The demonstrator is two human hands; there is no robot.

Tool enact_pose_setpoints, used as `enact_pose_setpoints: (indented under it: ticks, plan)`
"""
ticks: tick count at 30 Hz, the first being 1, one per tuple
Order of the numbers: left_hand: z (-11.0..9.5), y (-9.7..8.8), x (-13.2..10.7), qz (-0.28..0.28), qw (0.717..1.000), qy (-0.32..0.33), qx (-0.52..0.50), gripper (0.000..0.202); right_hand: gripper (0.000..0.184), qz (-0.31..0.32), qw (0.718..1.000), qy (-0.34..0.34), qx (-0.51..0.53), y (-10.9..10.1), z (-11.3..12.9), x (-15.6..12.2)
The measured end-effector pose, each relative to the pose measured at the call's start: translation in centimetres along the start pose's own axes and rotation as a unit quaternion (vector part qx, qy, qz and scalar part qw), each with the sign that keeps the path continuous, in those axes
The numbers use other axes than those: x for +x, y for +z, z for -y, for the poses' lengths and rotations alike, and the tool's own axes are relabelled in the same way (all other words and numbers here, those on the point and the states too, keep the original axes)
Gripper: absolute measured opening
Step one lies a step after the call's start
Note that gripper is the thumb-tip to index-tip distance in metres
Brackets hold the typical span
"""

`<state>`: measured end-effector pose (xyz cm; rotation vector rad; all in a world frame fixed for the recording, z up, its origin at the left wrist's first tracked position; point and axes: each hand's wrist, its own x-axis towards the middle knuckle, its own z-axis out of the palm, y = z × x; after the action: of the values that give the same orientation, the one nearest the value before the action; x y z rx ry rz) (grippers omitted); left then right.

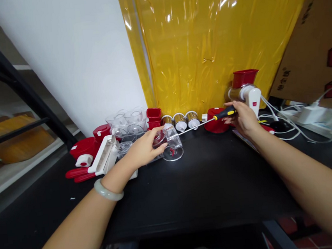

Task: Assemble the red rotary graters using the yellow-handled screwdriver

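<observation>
My left hand (146,146), a pale bangle on its wrist, closes on a clear plastic part (173,138) near the middle of the black table. A clear round piece (173,153) with a small red mark sits just under it. In my right hand (243,119) is a screwdriver (225,113) with a black and yellow handle. Its long thin shaft points left, and its tip reaches the clear plastic part; the exact contact is too small to make out. Behind the shaft, several metal grater drums (180,122) lie in a row beside a red base (216,121).
Red bases (83,148), white parts with red handles (104,156) and clear cups (133,118) crowd the left side. A white and red grater machine (253,96) stands at right, near white cables and a power strip (327,122). Yellow plastic sheeting (199,47) hangs behind.
</observation>
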<state>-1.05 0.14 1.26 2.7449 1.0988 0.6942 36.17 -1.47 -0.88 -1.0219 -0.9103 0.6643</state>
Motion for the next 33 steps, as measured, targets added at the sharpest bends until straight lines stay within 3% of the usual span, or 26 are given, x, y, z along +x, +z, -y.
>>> enact_pose_setpoints:
  ticks: [8, 15, 28, 33]
  plan:
    - [0.16, 0.06, -0.05, -0.002, 1.0, 0.006, -0.003, 0.06, 0.032, 0.003, 0.999, -0.048, -0.022, 0.0, -0.49, 0.26]
    - [0.02, 0.03, -0.01, -0.002, 1.0, 0.001, 0.002, 0.059, 0.041, 0.005, 1.0, 0.001, 0.018, 0.08, -0.1, 0.04]
    - [0.31, 0.14, 0.05, -0.004, 1.0, 0.003, 0.0, 0.062, 0.038, -0.019, 1.0, 0.0, 0.02, -0.05, -0.31, 0.18]
    - [0.63, 0.33, 0.19, -0.011, 1.0, 0.011, -0.005, 0.063, 0.035, 0.001, 1.0, 0.008, 0.013, -0.13, -0.23, 0.27]
